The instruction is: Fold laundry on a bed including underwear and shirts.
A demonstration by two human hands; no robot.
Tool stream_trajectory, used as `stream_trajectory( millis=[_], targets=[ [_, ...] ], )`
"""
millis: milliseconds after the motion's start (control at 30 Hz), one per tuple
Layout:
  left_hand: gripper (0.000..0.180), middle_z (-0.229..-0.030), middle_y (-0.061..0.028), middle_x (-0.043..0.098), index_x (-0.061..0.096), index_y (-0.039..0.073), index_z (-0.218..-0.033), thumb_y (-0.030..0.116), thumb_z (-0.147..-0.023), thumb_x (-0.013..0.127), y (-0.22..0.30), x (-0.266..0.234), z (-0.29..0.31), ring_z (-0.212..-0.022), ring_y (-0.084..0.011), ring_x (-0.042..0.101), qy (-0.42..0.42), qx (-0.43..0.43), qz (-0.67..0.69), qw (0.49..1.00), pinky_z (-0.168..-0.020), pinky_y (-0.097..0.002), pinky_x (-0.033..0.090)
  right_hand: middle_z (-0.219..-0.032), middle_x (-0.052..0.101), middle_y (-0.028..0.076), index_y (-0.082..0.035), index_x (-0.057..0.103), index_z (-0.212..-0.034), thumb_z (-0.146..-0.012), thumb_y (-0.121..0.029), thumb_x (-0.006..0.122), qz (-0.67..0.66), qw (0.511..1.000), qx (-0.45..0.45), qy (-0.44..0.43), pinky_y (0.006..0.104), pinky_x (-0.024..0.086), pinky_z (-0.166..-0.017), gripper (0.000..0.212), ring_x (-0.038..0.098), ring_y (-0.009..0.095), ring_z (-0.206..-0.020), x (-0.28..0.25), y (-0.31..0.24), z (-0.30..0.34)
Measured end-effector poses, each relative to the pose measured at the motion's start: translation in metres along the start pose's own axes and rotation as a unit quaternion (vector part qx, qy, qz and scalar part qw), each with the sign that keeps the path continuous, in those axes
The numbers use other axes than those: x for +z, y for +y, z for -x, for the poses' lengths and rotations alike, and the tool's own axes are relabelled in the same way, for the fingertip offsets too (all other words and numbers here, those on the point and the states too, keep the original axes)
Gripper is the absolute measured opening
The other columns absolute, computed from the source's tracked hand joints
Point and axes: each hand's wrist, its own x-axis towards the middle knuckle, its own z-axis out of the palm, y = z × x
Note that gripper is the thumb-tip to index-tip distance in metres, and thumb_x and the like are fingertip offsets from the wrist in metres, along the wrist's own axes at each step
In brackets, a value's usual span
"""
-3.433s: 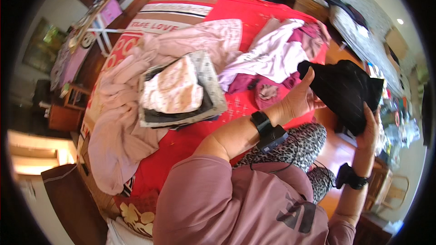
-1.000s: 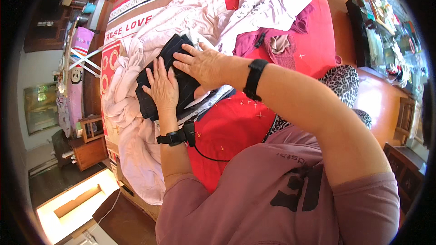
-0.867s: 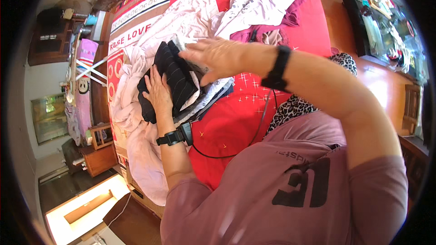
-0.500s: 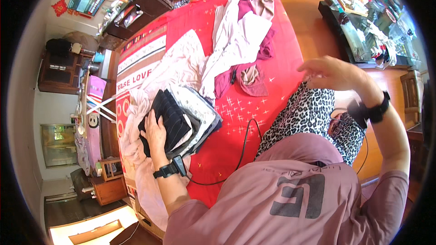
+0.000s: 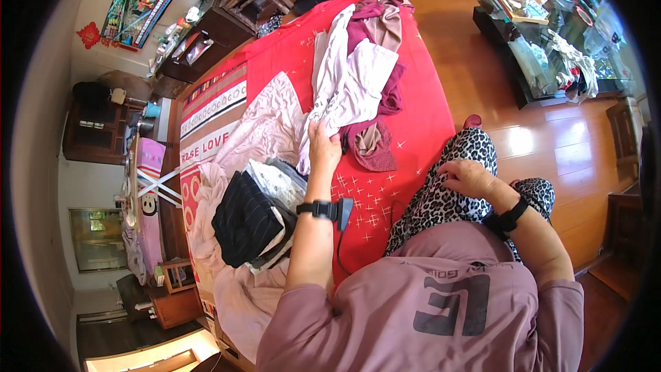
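Note:
My left hand reaches forward onto the near end of a white garment, its fingers closed on the cloth. That garment lies stretched out over maroon and tan clothes on a red bedspread. Left of my forearm sits a stack of folded clothes, a black pinstriped piece on top and a white patterned piece beside it. My right hand hovers over my leopard-print trouser leg, fingers loosely bent and apart, holding nothing.
The red bedspread spans the middle, with a pale pink cloth spread at its left. A dark glass-topped table heaped with odds and ends stands at the far right. A cable runs from my left wrist device.
My left hand has left the folded stack and moved forward and right to the white garment. My right hand has come down and inward, nearer my leg.

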Motion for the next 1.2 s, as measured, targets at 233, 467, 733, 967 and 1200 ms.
stream_trajectory(
  millis=[233,467,733,967,1200],
  targets=[
    [0.042,-0.13,-0.0231,0.048,0.052,0.005,-0.122,0.013,-0.081,0.057,-0.048,0.043,-0.039,-0.115,-0.0397,0.052,-0.08,-0.233,-0.158,0.956,-0.094,-0.0448,0.046,-0.082,0.067,0.007,-0.005,0.061,-0.115,-0.084,-0.017,0.063,-0.211,0.974,0.072,-0.046,0.0308,0.052,-0.066,0.033,0.064,0.018,-0.072,-0.002,0.033,0.003],
    [0.024,-0.091,-0.0226,0.066,0.066,0.003,-0.093,0.02,-0.076,0.067,-0.086,0.045,-0.047,-0.092,-0.0403,0.062,-0.01,-0.144,-0.196,0.97,-0.079,-0.0488,0.049,-0.08,0.067,0.004,-0.003,0.055,-0.122,-0.092,-0.013,0.054,-0.361,0.92,0.132,-0.076,0.0238,0.048,-0.051,0.032,0.055,0.009,-0.053,-0.002,0.043,-0.005],
    [0.024,-0.092,-0.0226,0.065,0.062,0.004,-0.095,0.025,-0.084,0.06,-0.03,-0.004,-0.084,-0.09,-0.0427,0.061,0.045,-0.127,-0.163,0.977,-0.078,-0.0486,0.048,-0.082,0.067,0.004,-0.004,0.053,-0.124,-0.094,-0.013,0.051,-0.376,0.912,0.153,-0.063,0.023,0.048,-0.052,0.031,0.056,0.008,-0.056,-0.014,0.043,0.008],
    [0.02,-0.091,-0.0161,0.062,0.057,-0.004,-0.1,0.015,-0.092,0.055,0.073,-0.071,-0.119,-0.086,-0.0262,0.059,0.13,0.042,0.215,0.967,-0.081,-0.0349,0.045,-0.083,0.066,0.007,-0.001,0.05,-0.124,-0.093,-0.012,0.055,-0.393,0.914,0.1,-0.01,0.0249,0.051,-0.058,0.034,0.06,0.012,-0.06,-0.013,0.039,0.016],
    [0.013,-0.095,-0.0072,0.066,0.059,0.008,-0.099,0.018,-0.097,0.051,0.237,-0.164,-0.072,-0.083,-0.0169,0.066,-0.06,0.052,0.684,0.725,-0.073,-0.0275,0.055,-0.098,0.061,0.009,-0.001,0.045,-0.131,-0.088,-0.009,0.062,-0.36,0.923,0.016,0.133,0.0273,0.052,-0.069,0.047,0.063,0.014,-0.077,-0.041,0.014,0.031]
  ],
)
